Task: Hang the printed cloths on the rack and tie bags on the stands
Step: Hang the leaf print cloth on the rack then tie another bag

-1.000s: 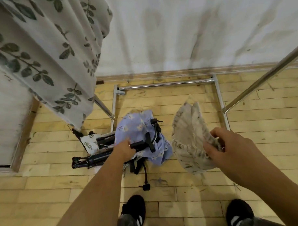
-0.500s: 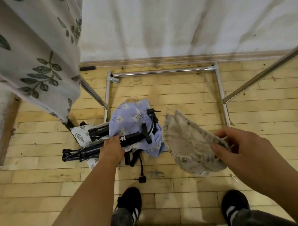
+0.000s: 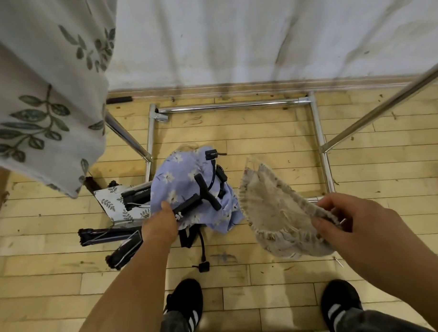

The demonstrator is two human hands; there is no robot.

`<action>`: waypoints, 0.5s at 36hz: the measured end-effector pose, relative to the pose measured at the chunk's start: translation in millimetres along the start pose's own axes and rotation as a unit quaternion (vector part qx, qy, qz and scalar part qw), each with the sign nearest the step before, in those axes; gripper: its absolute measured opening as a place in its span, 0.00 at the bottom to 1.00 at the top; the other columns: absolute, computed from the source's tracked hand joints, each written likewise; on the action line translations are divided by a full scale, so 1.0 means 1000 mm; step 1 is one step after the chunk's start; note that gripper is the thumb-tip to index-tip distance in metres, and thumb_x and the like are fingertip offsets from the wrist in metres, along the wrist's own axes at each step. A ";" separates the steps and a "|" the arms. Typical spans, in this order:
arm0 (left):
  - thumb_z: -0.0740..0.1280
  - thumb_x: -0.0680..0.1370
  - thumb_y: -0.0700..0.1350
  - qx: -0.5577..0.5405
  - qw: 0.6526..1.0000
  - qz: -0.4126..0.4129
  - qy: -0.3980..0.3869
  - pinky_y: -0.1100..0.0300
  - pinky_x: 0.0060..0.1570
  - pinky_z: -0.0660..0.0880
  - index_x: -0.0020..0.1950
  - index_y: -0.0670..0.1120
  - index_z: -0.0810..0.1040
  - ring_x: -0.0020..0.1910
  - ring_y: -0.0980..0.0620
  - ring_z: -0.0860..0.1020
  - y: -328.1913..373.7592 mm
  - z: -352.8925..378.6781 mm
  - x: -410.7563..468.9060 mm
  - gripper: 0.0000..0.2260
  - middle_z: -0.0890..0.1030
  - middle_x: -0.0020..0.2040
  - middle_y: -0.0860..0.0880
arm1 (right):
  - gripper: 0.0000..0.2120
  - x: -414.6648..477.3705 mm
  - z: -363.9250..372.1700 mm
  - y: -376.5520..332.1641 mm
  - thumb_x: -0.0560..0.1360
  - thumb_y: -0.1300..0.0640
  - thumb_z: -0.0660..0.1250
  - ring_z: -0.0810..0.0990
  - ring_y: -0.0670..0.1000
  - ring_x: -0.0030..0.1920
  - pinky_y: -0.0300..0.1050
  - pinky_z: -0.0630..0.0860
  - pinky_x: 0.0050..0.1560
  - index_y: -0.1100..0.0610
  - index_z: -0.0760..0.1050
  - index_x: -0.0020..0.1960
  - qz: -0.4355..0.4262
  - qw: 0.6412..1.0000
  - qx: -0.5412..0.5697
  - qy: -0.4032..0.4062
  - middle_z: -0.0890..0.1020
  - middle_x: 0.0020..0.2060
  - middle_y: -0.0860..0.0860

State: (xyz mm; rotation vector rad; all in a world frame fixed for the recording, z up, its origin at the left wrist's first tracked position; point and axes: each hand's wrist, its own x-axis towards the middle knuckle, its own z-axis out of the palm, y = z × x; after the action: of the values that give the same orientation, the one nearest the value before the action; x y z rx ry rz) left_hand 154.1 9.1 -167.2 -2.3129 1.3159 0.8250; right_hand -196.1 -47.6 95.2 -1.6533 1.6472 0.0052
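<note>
My right hand (image 3: 349, 226) pinches the rim of a beige frilled cloth bag (image 3: 276, 213), held up above the floor with its mouth gaping. My left hand (image 3: 160, 225) reaches down and grips a black folded stand (image 3: 189, 206) that lies across a lilac floral cloth (image 3: 178, 177) on the floor. More black stand legs (image 3: 108, 236) lie to the left, over a white leaf-print cloth (image 3: 115, 206). A large leaf-print cloth (image 3: 36, 97) hangs from the rack at the upper left.
The chrome rack base (image 3: 230, 106) frames the floor ahead, with slanted poles at left (image 3: 127, 139) and right (image 3: 385, 110). A white curtain (image 3: 258, 35) covers the wall behind. My two black shoes (image 3: 185, 301) stand on the wooden floor near a loose black strap (image 3: 204, 263).
My left hand has closed round the black stand and drawn it slightly toward me. My right hand has lowered the beige bag a little. The view has tilted further down.
</note>
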 end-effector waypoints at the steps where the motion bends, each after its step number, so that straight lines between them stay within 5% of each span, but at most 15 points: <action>1: 0.66 0.82 0.53 -0.014 1.000 0.001 -0.005 0.45 0.52 0.78 0.64 0.47 0.61 0.54 0.40 0.81 0.000 -0.002 -0.001 0.19 0.80 0.55 0.43 | 0.06 0.000 -0.002 0.000 0.78 0.49 0.71 0.82 0.41 0.36 0.37 0.79 0.32 0.40 0.78 0.42 0.002 1.000 0.000 0.001 0.83 0.35 0.41; 4: 0.67 0.80 0.57 -0.088 0.996 0.012 -0.022 0.41 0.56 0.79 0.70 0.46 0.60 0.55 0.39 0.80 0.004 -0.014 -0.001 0.26 0.79 0.57 0.42 | 0.06 -0.002 -0.007 -0.001 0.78 0.49 0.71 0.82 0.43 0.37 0.36 0.78 0.32 0.41 0.78 0.42 0.003 1.000 0.010 0.005 0.83 0.36 0.42; 11: 0.70 0.79 0.51 -0.117 0.991 0.066 -0.025 0.45 0.54 0.78 0.58 0.48 0.64 0.52 0.42 0.78 0.033 -0.080 -0.038 0.16 0.77 0.51 0.44 | 0.05 -0.010 -0.022 -0.004 0.80 0.50 0.69 0.82 0.43 0.38 0.32 0.76 0.29 0.42 0.77 0.45 -0.004 0.999 0.036 0.001 0.82 0.40 0.42; 18: 0.70 0.79 0.46 -0.162 0.979 0.126 0.008 0.52 0.34 0.74 0.59 0.47 0.67 0.35 0.48 0.78 0.065 -0.166 -0.115 0.15 0.80 0.42 0.45 | 0.04 -0.014 -0.038 -0.004 0.81 0.49 0.68 0.82 0.44 0.37 0.33 0.73 0.29 0.44 0.77 0.47 -0.001 1.000 0.010 0.010 0.82 0.40 0.43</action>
State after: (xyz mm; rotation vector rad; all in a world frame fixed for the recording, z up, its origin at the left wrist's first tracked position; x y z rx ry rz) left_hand 104.3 -41.2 33.2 -2.4237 1.6093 1.1825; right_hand -214.2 -55.8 130.0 -1.6445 1.6542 -0.0288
